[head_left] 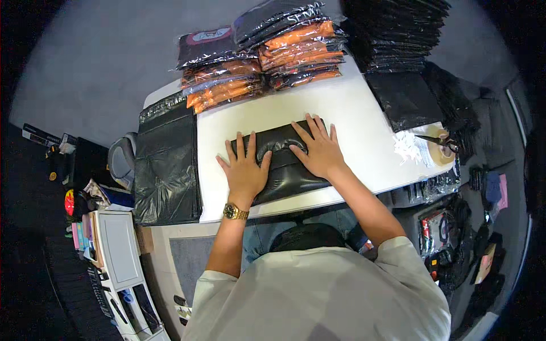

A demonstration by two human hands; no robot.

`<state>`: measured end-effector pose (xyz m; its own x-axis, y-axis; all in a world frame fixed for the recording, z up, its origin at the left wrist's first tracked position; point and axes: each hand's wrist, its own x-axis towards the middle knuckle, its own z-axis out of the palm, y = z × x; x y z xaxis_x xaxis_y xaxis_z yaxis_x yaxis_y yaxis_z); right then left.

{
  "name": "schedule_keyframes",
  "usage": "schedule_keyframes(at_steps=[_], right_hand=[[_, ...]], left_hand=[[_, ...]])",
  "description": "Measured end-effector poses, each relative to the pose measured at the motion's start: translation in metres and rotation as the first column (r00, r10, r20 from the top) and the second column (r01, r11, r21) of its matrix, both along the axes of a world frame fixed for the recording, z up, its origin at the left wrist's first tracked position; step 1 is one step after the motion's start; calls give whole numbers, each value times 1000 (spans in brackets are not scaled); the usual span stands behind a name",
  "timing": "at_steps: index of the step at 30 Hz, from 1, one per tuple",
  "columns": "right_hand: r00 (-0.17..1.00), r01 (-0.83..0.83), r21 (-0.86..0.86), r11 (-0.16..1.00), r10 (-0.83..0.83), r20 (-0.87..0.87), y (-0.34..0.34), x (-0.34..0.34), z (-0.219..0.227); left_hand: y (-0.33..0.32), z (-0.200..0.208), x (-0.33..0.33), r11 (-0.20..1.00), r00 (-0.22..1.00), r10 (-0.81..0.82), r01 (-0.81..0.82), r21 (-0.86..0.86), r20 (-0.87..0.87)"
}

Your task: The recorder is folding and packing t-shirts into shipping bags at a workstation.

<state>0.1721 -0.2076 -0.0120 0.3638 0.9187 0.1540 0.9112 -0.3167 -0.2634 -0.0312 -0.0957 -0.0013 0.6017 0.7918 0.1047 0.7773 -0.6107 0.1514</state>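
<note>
Tabletop (364,136); fingers (240,146) on black packet (290,177)

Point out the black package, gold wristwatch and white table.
Black package (286,167): head view, middle of its upper face.
Gold wristwatch (230,211): head view, dial.
White table (365,134): head view, bare top at right.

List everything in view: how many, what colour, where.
Table: one, white, centre
Flat package: one, black, middle of table
Plastic bags: uncounted stack, black, table's left
Wrapped bundles: two stacks, orange and dark, far edge
Tall stack: one, black, upper right
Paper slips: pile, white, table's right
Tape roll: one, tan, beside slips
Scissors: one, dark, by tape roll
Chair: one, grey, left
Cabinet: one, white, lower left
Side clutter: uncountable, mixed colours, both margins
Watch: one, gold, left wrist
Shirt: one, pale, bottom centre
Left hand: one, bare, on package
Right hand: one, bare, on package
</note>
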Motion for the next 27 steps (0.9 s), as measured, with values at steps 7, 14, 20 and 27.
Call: schedule_keyframes(at_steps=[7,14,20,27], right_hand=[[999,33,-46,998,-34,-7,-8,2,5],[996,64,29,997,-63,-60,-36,22,-10],[990,51,97,994,-37,-136,-25,4,16],[1000,14,9,1000,-14,21,8,-25,7]], left_hand=[[2,-3,-5,999,999,36,-36,-16,-4],[13,-6,-37,996,996,88,-88,-28,2],[-9,28,-2,990,978,-126,114,81,164],[-19,4,35,974,967,-216,204,94,136]])
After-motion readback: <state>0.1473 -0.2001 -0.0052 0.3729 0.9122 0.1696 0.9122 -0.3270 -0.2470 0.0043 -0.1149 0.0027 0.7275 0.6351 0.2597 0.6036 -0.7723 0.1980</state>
